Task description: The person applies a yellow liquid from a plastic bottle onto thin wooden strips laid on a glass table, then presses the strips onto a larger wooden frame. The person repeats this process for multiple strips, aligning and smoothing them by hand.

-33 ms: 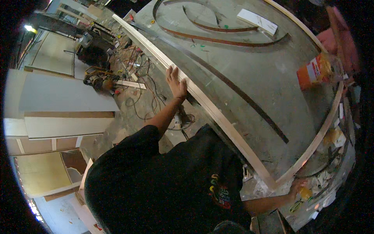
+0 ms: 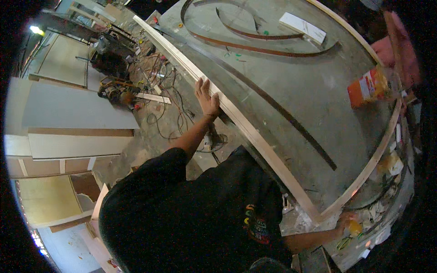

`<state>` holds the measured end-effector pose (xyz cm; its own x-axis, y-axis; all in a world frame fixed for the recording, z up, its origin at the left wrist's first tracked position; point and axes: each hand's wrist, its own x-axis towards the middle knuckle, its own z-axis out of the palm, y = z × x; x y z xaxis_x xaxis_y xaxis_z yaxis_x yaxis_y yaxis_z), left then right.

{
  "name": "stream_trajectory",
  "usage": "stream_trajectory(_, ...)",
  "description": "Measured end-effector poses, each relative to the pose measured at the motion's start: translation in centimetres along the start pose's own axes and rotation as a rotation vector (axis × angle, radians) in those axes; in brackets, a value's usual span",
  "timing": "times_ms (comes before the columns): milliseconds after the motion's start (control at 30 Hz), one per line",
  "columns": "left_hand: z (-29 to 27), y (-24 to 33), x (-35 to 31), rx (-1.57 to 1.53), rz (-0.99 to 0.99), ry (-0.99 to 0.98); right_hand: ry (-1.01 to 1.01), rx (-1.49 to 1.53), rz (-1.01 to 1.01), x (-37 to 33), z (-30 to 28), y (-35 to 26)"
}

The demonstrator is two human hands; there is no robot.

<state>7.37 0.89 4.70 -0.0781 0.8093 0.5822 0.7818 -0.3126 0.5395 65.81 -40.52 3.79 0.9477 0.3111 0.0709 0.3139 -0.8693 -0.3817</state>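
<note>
A long pale wooden strip (image 2: 259, 136) runs diagonally along the near edge of the grey tabletop (image 2: 291, 77). My left hand (image 2: 207, 98) grips it about midway, thumb on top and fingers over its near side. At the lower right, the strip's end meets a second wooden strip (image 2: 364, 179) at a corner. My right hand (image 2: 343, 224) is just beyond that corner, closed around a small yellow object (image 2: 355, 227). Its kind is unclear, and the fingers partly cover it.
Dark curved bands (image 2: 255, 50) and a straight dark strip (image 2: 291, 119) lie on the tabletop. A white block (image 2: 302, 27) rests at the back, an orange-and-clear container (image 2: 368, 87) at the right. Cables and tools (image 2: 170, 100) litter the floor at left, beside leaning panels (image 2: 77, 107).
The view has shifted very slightly. Both hands keep nearly the same places, the left on the wooden strip and the right at the yellow object.
</note>
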Motion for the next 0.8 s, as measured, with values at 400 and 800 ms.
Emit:
stream_trajectory(400, -2.9, 0.6, 2.8, 0.081, -0.093, -0.112, -0.068, -0.138, -0.152, -4.8, 1.0, -6.1)
stream_trajectory(800, 0.1, -1.1, 14.8, 0.029, 0.252, -0.675, -0.307, -0.079, -0.622, -10.7, 3.9, -25.9)
